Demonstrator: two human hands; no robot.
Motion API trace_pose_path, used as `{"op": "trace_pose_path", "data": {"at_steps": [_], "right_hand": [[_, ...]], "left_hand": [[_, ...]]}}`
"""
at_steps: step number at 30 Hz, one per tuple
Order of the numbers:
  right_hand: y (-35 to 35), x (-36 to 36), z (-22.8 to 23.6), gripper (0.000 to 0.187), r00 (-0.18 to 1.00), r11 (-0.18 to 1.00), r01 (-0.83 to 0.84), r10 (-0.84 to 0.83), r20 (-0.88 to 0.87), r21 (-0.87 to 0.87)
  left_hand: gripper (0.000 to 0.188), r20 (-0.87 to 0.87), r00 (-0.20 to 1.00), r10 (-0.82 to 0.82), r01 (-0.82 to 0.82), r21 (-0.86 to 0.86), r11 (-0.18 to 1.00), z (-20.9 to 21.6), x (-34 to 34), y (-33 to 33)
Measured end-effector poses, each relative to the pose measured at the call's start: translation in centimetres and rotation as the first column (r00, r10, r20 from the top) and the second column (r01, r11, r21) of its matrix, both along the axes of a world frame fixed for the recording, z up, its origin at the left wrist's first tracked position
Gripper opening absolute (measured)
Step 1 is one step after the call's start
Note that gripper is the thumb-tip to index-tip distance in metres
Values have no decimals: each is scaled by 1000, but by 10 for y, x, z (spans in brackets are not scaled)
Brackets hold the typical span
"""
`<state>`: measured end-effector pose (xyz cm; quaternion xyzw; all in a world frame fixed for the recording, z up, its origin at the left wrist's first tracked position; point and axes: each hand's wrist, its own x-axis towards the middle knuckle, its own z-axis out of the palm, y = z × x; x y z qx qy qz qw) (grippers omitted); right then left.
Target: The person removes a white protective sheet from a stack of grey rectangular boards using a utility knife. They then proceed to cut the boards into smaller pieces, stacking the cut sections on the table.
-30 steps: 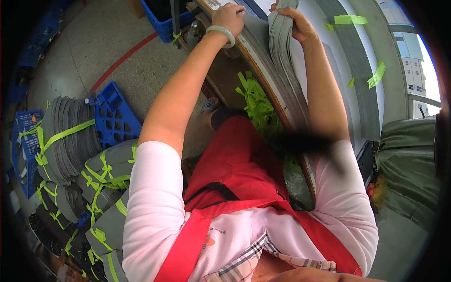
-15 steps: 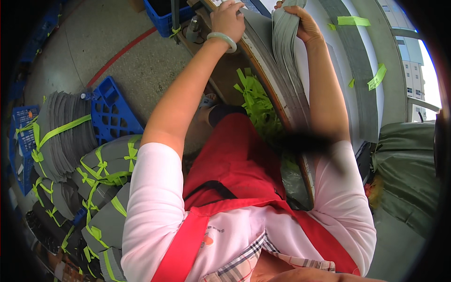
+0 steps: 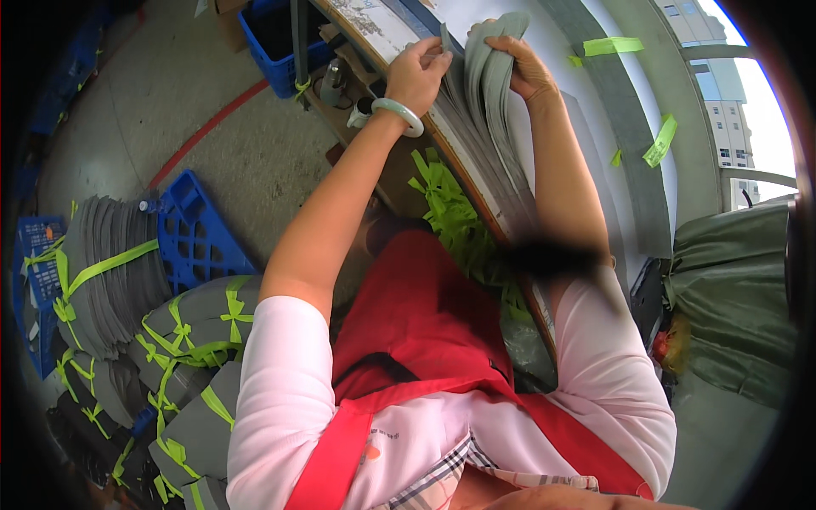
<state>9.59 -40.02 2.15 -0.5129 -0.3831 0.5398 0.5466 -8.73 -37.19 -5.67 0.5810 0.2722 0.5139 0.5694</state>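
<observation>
A thick stack of thin grey sheets (image 3: pixel 486 81) lies along the workbench (image 3: pixel 367 34), its far end lifted and bent over. My right hand (image 3: pixel 525 66) is wrapped round that bent end, thumb on top. To its left, my left hand (image 3: pixel 416 78) is closed in a pinch at the stack's left edge, with a thin grey sheet edge (image 3: pixel 444 37) standing up at the fingertips. A pale bangle (image 3: pixel 398 116) circles my left wrist. The fingertips of my right hand are partly hidden behind the sheets.
Bundles of grey sheets (image 3: pixel 115 272) tied with yellow-green strips are piled at the left, by a blue plastic crate (image 3: pixel 194 234). Loose green strips (image 3: pixel 455 200) hang under the bench. A blue basket (image 3: pixel 274 64) stands beyond. Dark green cloth (image 3: pixel 731 297) covers something at the right.
My left hand has come down slightly, and a sheet edge now stands up at its fingertips. My right hand has shifted left with the stack's end, which is bent over more. The view has tilted slightly.
</observation>
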Motion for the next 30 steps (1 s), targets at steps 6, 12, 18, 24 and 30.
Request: {"op": "trace_pose_path", "data": {"at_steps": [6, 12, 18, 24, 30], "right_hand": [[5, 13, -3, 35, 989, 989, -149, 149, 9, -5], [6, 8, -3, 37, 989, 991, -134, 134, 69, -6], [7, -14, 2, 49, 980, 998, -30, 19, 198, 55], [1, -33, -3, 84, 577, 987, 35, -146, 803, 155], [-61, -99, 15, 88, 51, 975, 178, -144, 988, 133]], "left_hand": [[41, -51, 999, -16, 15, -18, 1000, -1, 1, 0], [39, -53, 998, -37, 36, -19, 999, -4, 1, 4], [35, -53, 999, -13, 16, 52, 998, -1, -2, 5], [37, 172, 969, -175, 214, -236, 948, 4, -3, 9], [35, 358, 883, -302, 428, -355, 831, 19, 0, 19]]}}
